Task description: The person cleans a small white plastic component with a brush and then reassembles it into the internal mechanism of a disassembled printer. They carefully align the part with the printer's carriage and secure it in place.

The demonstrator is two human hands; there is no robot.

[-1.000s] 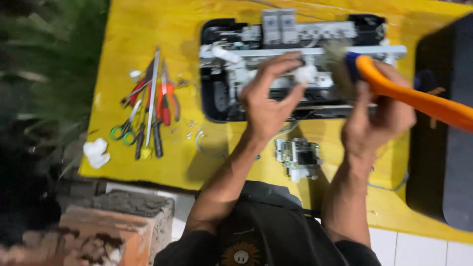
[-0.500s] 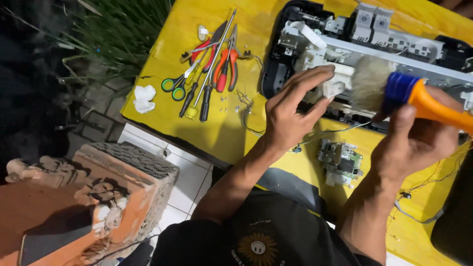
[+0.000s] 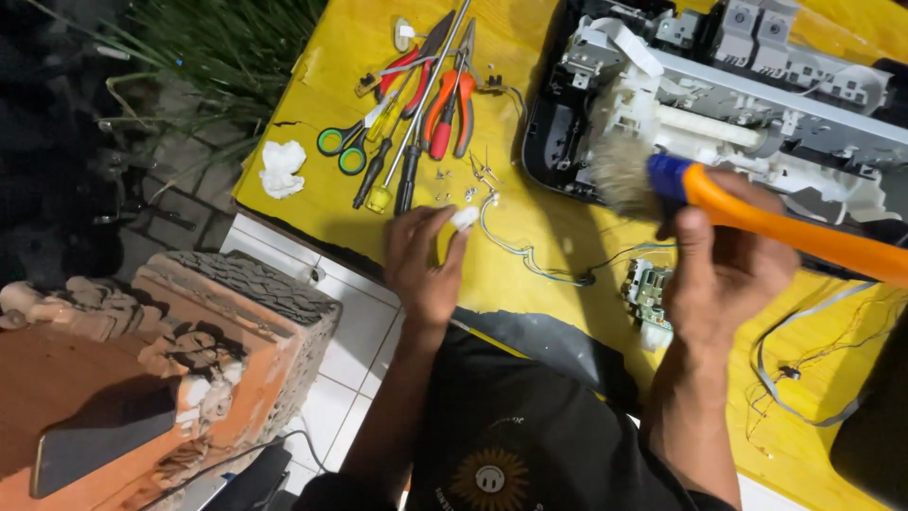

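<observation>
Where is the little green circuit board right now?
In the head view, the green circuit board lies on the yellow table, just beside the right hand holding the orange-handled brush, below the opened printer.

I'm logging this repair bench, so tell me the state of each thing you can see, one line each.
left hand: pinching a small white part over the yellow table
right hand: gripping the brush
brush: held level, bristles at the printer's edge
printer: cover off, insides exposed
circuit board: loose on table
scissors: lying closed
pliers: lying closed
tissue: crumpled
</observation>
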